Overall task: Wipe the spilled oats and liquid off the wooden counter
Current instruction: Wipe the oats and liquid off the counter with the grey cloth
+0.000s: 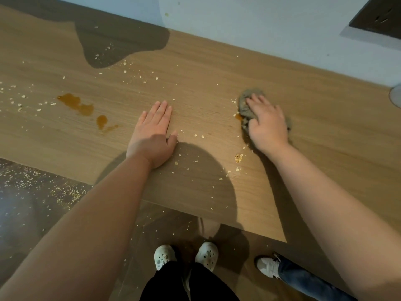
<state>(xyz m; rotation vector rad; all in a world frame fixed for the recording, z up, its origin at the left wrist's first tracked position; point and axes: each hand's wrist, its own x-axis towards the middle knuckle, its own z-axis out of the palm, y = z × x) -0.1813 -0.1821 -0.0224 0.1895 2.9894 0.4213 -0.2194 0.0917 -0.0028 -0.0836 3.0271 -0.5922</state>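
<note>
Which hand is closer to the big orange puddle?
The left hand. It lies flat on the counter, to the right of the big orange puddle; the right hand presses the grey cloth farther right.

The left hand point(155, 135) lies flat on the surface point(206, 68), near its middle. Right of the left hand, the right hand point(268, 124) rests on a cloth point(246, 109) that lies on the surface. Liquid puddles point(80, 106) sit well to its left. Oats point(238, 157) lie scattered around it. The wall point(260, 29) stands behind it. Before it, lower down, the floor point(32, 213) bears more oats and two shoes point(163, 256).
</note>
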